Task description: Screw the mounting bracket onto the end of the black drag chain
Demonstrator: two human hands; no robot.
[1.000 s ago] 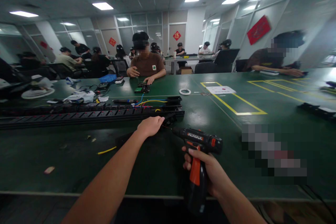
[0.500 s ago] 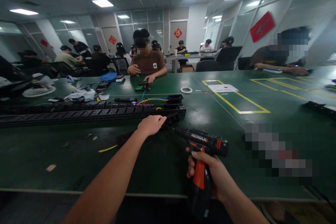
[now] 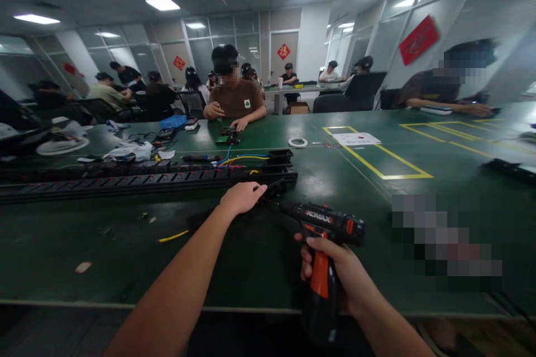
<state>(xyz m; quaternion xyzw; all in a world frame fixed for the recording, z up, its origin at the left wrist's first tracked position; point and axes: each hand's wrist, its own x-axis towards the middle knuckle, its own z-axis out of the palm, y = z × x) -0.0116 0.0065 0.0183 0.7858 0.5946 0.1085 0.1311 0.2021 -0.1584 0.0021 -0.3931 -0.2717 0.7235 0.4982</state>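
A cordless drill [image 3: 330, 220], black with orange panels, is in the right hand [image 3: 329, 259], whose fingers wrap the grip below the body. The drill is above the near part of the green desk [image 3: 234, 284], its nose aimed left. The left hand [image 3: 244, 198], just left of the drill's nose, is closed on a dark black part [image 3: 275, 186]; its fingertips are mostly hidden, so their exact hold cannot be told. The slim bit at the drill's tip reaches toward this part, but whether the two touch is too small to tell.

Beyond the drill and to its left lies a long black strip [image 3: 138, 183] with a row of slots and small red marks. A yellow wire piece [image 3: 173, 236] and a pale scrap [image 3: 83, 267] lie left of the drill, the scrap farther away. Past the drill, a white ring [image 3: 297, 143] rests flat, and to its right a sheet of paper [image 3: 357, 139] overlaps a yellow taped outline [image 3: 402, 177]. Farther off, beyond the drill and to its left, a co-worker [image 3: 240, 97] in a brown shirt sits at a green circuit board [image 3: 228, 138].
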